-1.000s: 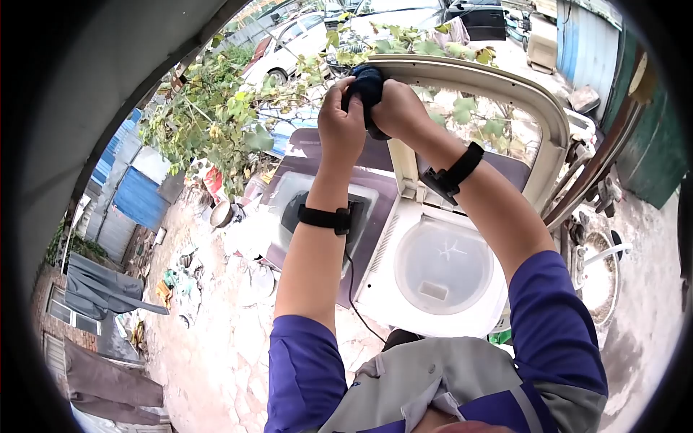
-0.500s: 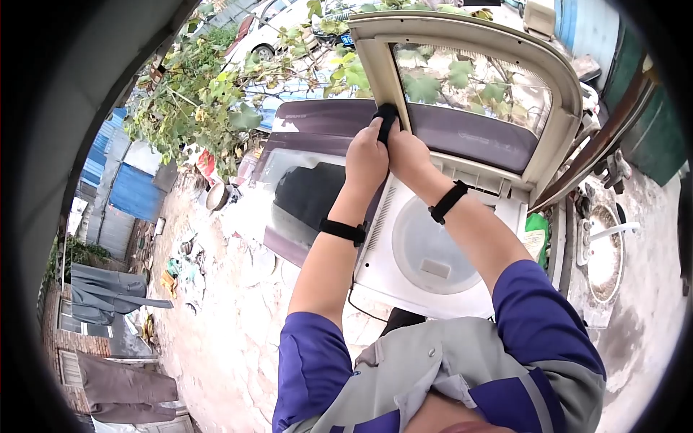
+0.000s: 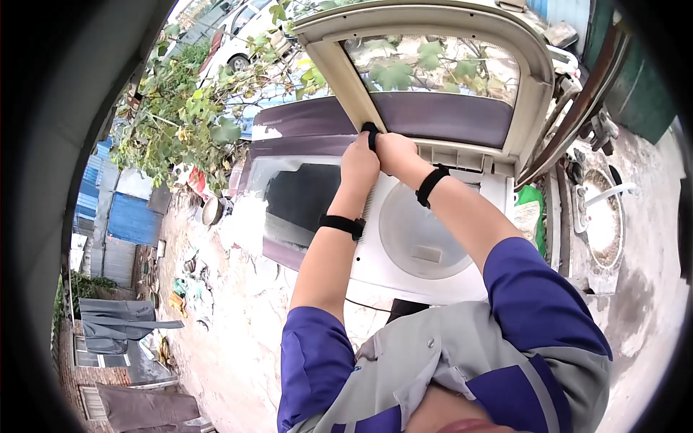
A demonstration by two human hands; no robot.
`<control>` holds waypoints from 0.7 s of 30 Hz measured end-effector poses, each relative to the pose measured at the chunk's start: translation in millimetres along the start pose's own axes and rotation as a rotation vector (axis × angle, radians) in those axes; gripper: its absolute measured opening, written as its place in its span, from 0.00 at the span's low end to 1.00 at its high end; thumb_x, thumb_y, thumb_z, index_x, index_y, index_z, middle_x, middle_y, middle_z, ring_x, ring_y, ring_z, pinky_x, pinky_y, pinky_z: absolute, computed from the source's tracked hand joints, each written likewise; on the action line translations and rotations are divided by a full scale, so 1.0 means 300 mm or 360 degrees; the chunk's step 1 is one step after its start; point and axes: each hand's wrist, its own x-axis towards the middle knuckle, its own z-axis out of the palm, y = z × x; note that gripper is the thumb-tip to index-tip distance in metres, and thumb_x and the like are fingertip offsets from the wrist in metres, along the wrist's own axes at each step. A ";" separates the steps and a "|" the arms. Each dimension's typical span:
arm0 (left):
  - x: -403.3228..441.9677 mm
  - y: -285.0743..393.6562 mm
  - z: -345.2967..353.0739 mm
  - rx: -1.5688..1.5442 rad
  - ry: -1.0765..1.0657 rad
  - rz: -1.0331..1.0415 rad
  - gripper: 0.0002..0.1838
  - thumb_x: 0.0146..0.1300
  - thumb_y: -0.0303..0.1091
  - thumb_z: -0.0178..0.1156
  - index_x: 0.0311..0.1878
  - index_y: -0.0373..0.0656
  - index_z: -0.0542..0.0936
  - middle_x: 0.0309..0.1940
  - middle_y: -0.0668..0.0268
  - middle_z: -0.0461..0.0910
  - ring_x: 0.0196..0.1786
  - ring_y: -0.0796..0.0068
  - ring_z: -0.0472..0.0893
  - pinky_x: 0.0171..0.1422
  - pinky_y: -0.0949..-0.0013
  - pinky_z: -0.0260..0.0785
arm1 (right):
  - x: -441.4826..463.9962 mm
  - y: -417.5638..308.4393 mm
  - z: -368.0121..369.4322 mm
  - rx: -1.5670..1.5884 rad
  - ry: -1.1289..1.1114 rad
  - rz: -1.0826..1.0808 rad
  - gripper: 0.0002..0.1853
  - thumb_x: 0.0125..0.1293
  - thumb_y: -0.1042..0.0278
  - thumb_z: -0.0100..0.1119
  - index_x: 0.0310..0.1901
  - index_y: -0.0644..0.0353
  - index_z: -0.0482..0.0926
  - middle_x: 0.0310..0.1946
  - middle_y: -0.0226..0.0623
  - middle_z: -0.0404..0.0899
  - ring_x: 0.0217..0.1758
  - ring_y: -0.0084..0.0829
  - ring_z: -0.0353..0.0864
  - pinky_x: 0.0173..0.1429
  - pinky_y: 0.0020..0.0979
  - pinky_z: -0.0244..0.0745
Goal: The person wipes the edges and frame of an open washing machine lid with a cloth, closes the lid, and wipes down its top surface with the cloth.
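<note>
I clasp the black cloth (image 3: 371, 136) between my left hand (image 3: 359, 166) and right hand (image 3: 397, 154). It pokes out past my fingers, at the raised lid (image 3: 342, 79)'s lower left corner.

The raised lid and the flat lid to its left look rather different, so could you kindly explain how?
The raised lid stands open, while the flat lid lies down. The raised lid shows a beige frame; the flat lid, a purple border. Leaves show through the raised lid's window; the flat lid's looks partly dark, partly pale. Both have a framed window.
</note>
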 end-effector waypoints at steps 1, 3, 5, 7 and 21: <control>0.007 0.004 -0.007 -0.0054 -0.0013 0.0014 0.23 0.61 0.27 0.45 0.60 0.36 0.76 0.51 0.40 0.80 0.53 0.40 0.79 0.60 0.49 0.71 | 0.009 0.002 -0.021 -0.0011 -0.0133 0.0048 0.08 0.60 0.67 0.59 0.37 0.59 0.86 0.37 0.43 0.87 0.43 0.44 0.88 0.45 0.40 0.83; 0.009 0.005 -0.002 -0.0014 0.0051 0.0120 0.22 0.62 0.28 0.47 0.58 0.35 0.77 0.51 0.41 0.80 0.54 0.40 0.79 0.60 0.50 0.71 | -0.005 0.011 -0.053 0.0006 -0.0128 0.0087 0.09 0.60 0.67 0.60 0.37 0.59 0.87 0.38 0.44 0.87 0.44 0.44 0.88 0.47 0.39 0.83; 0.020 0.023 0.021 -0.0106 0.0248 0.0200 0.19 0.64 0.30 0.49 0.56 0.35 0.78 0.48 0.43 0.81 0.53 0.41 0.80 0.59 0.51 0.71 | -0.030 0.038 -0.083 0.0141 -0.0013 0.0110 0.11 0.58 0.65 0.61 0.35 0.64 0.86 0.38 0.48 0.87 0.44 0.46 0.87 0.46 0.39 0.82; 0.027 0.080 0.025 -0.0225 0.0230 0.0014 0.18 0.63 0.31 0.50 0.54 0.34 0.78 0.47 0.43 0.82 0.52 0.42 0.80 0.59 0.52 0.71 | -0.070 0.089 -0.068 0.0314 0.0331 0.0095 0.13 0.59 0.63 0.60 0.33 0.68 0.83 0.34 0.49 0.86 0.38 0.45 0.88 0.44 0.40 0.82; -0.045 0.357 0.390 -0.0963 0.0027 -0.0420 0.22 0.56 0.27 0.48 0.53 0.27 0.71 0.47 0.41 0.79 0.51 0.45 0.79 0.60 0.56 0.69 | -0.410 0.402 -0.154 0.1502 0.0480 0.0564 0.11 0.58 0.73 0.60 0.41 0.63 0.70 0.31 0.42 0.78 0.27 0.30 0.83 0.30 0.32 0.81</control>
